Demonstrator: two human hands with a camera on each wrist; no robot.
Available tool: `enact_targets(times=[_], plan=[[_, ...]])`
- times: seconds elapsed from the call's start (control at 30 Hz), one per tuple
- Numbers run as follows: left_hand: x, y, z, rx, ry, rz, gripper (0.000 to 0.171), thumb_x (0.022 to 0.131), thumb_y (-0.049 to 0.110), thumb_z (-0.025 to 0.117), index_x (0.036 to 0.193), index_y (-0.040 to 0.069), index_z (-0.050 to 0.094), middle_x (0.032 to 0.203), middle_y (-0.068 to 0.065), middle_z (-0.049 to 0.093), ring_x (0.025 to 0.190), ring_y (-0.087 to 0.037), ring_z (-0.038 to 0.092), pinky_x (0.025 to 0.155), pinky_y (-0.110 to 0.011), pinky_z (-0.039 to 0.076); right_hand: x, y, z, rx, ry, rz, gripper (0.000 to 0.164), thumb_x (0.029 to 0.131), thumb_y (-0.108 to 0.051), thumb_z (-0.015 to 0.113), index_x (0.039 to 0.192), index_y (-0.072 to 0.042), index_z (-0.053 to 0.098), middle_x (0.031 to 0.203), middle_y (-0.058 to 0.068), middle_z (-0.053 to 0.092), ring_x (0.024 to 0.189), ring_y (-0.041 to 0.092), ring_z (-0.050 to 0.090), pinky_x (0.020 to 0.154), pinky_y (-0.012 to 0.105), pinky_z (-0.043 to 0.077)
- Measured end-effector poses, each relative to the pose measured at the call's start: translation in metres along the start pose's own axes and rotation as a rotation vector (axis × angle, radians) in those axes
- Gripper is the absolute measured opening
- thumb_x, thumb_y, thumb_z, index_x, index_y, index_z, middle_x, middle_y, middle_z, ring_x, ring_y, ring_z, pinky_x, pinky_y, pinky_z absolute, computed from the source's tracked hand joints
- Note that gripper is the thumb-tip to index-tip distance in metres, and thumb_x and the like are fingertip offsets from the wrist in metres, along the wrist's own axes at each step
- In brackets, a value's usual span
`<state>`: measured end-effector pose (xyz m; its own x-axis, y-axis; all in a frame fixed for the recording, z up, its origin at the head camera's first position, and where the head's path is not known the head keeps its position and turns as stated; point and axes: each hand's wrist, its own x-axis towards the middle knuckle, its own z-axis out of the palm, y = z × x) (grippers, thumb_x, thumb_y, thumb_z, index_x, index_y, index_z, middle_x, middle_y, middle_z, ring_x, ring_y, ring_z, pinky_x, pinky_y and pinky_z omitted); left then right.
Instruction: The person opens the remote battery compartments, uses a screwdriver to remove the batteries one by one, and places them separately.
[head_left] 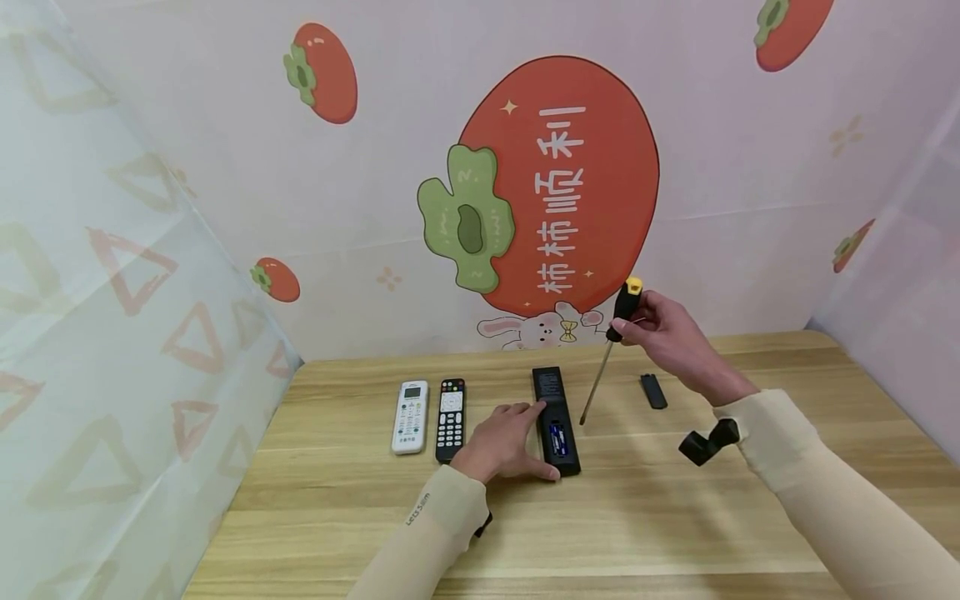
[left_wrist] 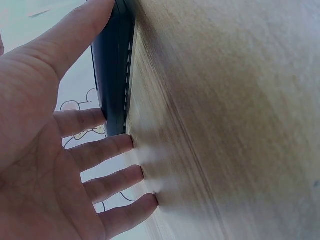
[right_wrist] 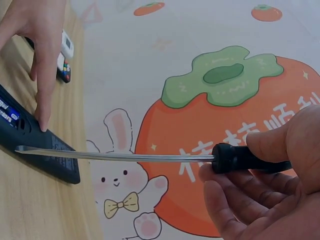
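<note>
A black remote (head_left: pixel 551 400) lies face down on the table, its battery compartment uncovered with blue batteries (head_left: pixel 558 439) inside. My left hand (head_left: pixel 501 442) rests beside it, fingers extended. Its thumb touches the remote's near end and the index finger presses at its left edge, while the other fingertips (left_wrist: pixel 137 172) meet the tabletop. Up in the air to the right, my right hand (head_left: pixel 666 335) grips a screwdriver (head_left: pixel 626 310) by its black handle with a yellow end. The metal shaft (right_wrist: pixel 145 157) points down, its flat tip just right of the remote in the head view.
Left of my left hand lie a white remote (head_left: pixel 410 417) and a black remote with white buttons (head_left: pixel 451 423). A small black battery cover (head_left: pixel 653 391) sits on the wooden table (head_left: pixel 322 483) at right. A printed curtain (head_left: pixel 360 200) hangs behind the table.
</note>
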<state>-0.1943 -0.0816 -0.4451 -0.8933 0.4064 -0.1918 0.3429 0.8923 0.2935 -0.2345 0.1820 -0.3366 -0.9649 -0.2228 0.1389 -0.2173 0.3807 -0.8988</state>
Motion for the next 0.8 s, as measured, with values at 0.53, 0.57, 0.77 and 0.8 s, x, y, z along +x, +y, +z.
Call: enact_targets(times=[0.53, 0.57, 0.77, 0.8], plan=[[0.0, -0.001, 0.001, 0.006, -0.001, 0.006, 0.106, 0.073, 0.067, 0.081, 0.159, 0.023, 0.036, 0.156, -0.006, 0.044, 0.143, -0.03, 0.04, 0.11, -0.049, 0.042, -0.004, 0.0, 0.008, 0.075, -0.066, -0.01, 0.041, 0.105, -0.012, 0.057, 0.136, 0.011, 0.044, 0.119, 0.025, 0.057, 0.098, 0.013, 0.068, 0.087, 0.029, 0.057], [0.0, 0.0, 0.0, 0.007, -0.002, 0.005, 0.107, 0.073, 0.067, 0.081, 0.159, 0.023, 0.036, 0.156, -0.006, 0.044, 0.143, -0.03, 0.04, 0.11, -0.048, 0.042, -0.004, 0.0, 0.008, 0.078, -0.069, -0.013, 0.041, 0.105, -0.012, 0.056, 0.136, 0.011, 0.043, 0.119, 0.025, 0.057, 0.099, 0.013, 0.068, 0.087, 0.029, 0.057], [0.0, 0.0, 0.0, -0.007, -0.003, 0.001, 0.106, 0.073, 0.066, 0.082, 0.159, 0.022, 0.037, 0.156, -0.007, 0.044, 0.143, -0.031, 0.04, 0.111, -0.049, 0.041, -0.004, 0.0, 0.015, 0.08, -0.089, -0.002, 0.041, 0.106, -0.014, 0.056, 0.137, 0.01, 0.044, 0.119, 0.024, 0.058, 0.102, 0.022, 0.067, 0.085, 0.025, 0.056], [0.0, 0.0, 0.0, -0.009, -0.004, 0.0, 0.106, 0.073, 0.066, 0.082, 0.159, 0.023, 0.037, 0.156, -0.007, 0.044, 0.143, -0.031, 0.04, 0.111, -0.049, 0.041, -0.004, 0.001, 0.016, 0.079, -0.091, 0.003, 0.042, 0.106, -0.015, 0.056, 0.137, 0.01, 0.044, 0.119, 0.024, 0.058, 0.103, 0.023, 0.067, 0.086, 0.026, 0.056]])
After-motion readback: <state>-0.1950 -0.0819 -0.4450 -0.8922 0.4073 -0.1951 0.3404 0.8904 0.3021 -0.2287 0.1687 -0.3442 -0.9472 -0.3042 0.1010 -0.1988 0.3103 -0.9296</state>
